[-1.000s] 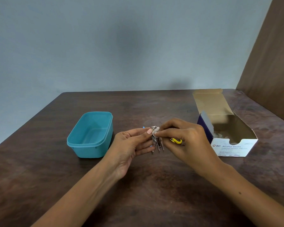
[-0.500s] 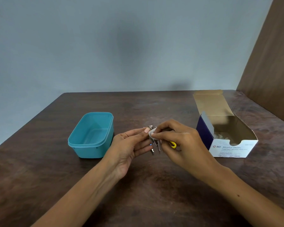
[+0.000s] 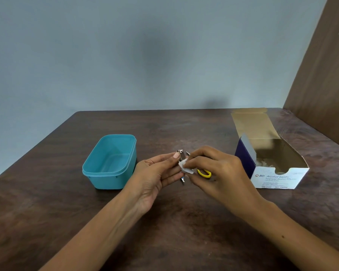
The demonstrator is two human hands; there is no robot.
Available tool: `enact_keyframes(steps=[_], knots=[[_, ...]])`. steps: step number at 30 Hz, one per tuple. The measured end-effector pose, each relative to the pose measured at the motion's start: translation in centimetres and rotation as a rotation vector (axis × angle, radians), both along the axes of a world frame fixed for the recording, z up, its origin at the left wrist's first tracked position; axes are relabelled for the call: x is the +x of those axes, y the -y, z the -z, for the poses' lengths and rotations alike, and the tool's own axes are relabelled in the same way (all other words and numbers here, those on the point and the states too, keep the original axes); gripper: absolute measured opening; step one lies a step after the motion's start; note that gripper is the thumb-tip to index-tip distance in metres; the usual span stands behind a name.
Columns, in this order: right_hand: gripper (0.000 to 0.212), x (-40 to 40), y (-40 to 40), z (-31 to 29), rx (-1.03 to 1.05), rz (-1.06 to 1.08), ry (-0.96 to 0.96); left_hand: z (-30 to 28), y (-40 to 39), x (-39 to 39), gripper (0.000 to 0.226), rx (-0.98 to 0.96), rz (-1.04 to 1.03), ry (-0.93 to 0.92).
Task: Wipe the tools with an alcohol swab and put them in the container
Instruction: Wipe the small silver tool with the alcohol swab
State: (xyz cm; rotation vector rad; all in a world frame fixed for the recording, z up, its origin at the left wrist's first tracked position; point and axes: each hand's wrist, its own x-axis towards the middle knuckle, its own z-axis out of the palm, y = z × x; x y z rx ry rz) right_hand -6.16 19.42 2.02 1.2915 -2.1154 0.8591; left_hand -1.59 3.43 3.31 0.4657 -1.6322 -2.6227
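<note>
- Two bare forearms reach up from the bottom of the frame over the dark wooden worktop.
- At centre frame, the left hand has its grip closed on a small metal tool, thumb pressed near its top end.
- Just right of it, the right hand pinches a white alcohol swab against the tool; something yellow shows under its fingers, but what it is cannot be told.
- Left of the hands stands an open teal container, with nothing visible inside.
- At right sits an open box printed "Alcohol Swabs", its flap raised.
- Beyond is a grey-blue wall; a brown panel fills the upper right.
</note>
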Motion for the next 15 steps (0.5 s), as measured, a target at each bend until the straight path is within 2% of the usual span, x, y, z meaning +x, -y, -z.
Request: enact_keyframes(steps=[4, 7, 11, 15], knots=[[0.012, -0.2, -0.5, -0.4, -0.080, 0.011, -0.028, -0.1, 0.1, -0.1, 0.013, 0.046, 0.001, -0.031], [0.012, -0.6, -0.8, -0.9, -0.151, 0.004, 0.014, 0.1, 0.2, -0.1, 0.024, 0.022, 0.021, -0.066], [0.011, -0.7, -0.9, -1.2, -0.205, -0.006, 0.096, 0.2, 0.1, 0.1, 0.031, -0.148, 0.085, -0.076], [0.008, -1.1, -1.0, -1.3, -0.345, 0.016, 0.311, 0.1, -0.4, 0.5, 0.021, -0.349, 0.144, -0.087]])
